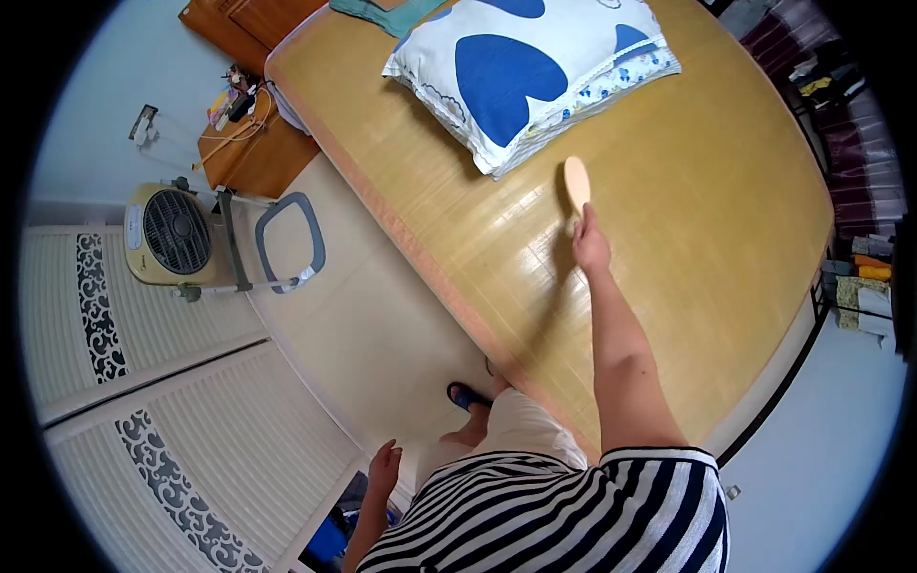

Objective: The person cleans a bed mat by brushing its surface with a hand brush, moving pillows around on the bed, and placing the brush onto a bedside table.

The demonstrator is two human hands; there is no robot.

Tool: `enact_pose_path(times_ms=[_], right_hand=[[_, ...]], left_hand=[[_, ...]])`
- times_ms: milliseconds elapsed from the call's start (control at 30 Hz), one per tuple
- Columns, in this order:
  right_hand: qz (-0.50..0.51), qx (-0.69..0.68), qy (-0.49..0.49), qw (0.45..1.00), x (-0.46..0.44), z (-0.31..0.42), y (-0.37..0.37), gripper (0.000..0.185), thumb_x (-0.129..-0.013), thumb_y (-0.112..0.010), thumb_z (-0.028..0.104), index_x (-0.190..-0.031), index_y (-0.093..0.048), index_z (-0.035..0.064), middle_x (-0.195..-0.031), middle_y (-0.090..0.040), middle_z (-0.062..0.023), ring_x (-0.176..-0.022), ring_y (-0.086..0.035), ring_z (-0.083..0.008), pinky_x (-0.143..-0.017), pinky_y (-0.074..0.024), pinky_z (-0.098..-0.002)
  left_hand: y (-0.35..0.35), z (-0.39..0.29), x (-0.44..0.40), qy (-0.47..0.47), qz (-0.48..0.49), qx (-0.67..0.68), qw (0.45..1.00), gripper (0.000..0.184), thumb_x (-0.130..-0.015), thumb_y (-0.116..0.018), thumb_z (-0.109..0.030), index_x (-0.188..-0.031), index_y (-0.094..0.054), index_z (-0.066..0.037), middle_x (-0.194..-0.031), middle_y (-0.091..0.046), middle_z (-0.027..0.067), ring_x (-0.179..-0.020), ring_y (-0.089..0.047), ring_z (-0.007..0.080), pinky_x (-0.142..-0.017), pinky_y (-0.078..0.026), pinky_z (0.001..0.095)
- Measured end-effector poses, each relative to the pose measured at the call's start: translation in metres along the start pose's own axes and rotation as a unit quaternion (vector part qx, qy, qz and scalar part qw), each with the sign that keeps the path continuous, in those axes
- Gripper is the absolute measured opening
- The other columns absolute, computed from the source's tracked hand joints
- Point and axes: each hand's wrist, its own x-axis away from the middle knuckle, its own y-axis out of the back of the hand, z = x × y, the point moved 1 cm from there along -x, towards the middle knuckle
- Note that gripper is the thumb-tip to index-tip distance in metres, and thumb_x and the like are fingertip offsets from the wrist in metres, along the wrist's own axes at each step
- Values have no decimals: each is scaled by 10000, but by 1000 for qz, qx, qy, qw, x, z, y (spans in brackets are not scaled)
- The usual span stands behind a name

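My right hand (592,244) is closed around the handle of a pale peach, oval-headed brush (576,181). The brush is over the bed's tan woven mat (669,248), its smooth back facing up; bristles are not visible. Just beyond its tip lies a white pillow with big blue hearts (511,86), resting on a second white one with small blue flowers (626,74). My left hand (384,468) hangs low beside my body, away from the bed, its fingers loosely bent with nothing in them.
To the left stand a beige fan heater (172,234) and a grey-framed stand (320,234). A wooden bedside cabinet (258,153) holds small clutter. White louvred doors (191,420) line the lower left. Green cloth (392,14) lies at the bed's far end; a dark metal rail (778,411) runs along the right.
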Motion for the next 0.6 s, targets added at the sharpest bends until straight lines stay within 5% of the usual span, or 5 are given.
enact_pose_path(times_ms=[267, 367, 433, 500, 600], right_hand=[[86, 61, -3, 994, 1, 32, -59, 523, -914, -285, 290, -1385, -124, 130, -727, -614, -185, -663, -599, -345, -624, -466, -455], [185, 139, 164, 959, 100, 47, -136, 529, -835, -413, 209, -1325, -269, 68, -700, -615, -153, -566, -585, -311, -529, -475, -423], [272, 179, 294, 899, 187, 43, -199, 523, -819, -426, 178, -1326, -308, 123, -733, -621, -147, -611, -603, -298, -587, -479, -435], [400, 69, 332, 851, 223, 84, -141, 513, -841, -416, 187, -1341, -301, 187, -734, -608, -168, -624, -603, -295, -614, -481, -404], [404, 17, 323, 856, 212, 83, -118, 495, -857, -420, 223, -1338, -309, 197, -735, -605, -164, -614, -598, -294, -595, -478, -391]], left_hand=[[-23, -36, 18, 32, 70, -69, 995, 382, -868, -509, -282, -1180, -507, -62, -936, -638, 131, -865, -617, 224, -759, -469, 303], [-27, -37, 17, 44, 72, -74, 994, 380, -869, -507, -280, -1176, -509, -57, -935, -639, 130, -851, -618, 236, -746, -473, 308], [-24, -49, 15, 39, 74, -94, 992, 378, -867, -511, -278, -1174, -511, -57, -934, -639, 130, -849, -618, 238, -743, -473, 307], [-15, -62, 11, 34, 76, -124, 989, 376, -866, -515, -276, -1172, -513, -57, -933, -640, 130, -848, -619, 239, -739, -473, 307], [-7, -50, 1, -4, 21, -65, 998, 357, -878, -506, -261, -1172, -514, -58, -938, -642, 119, -855, -618, 220, -744, -472, 303]])
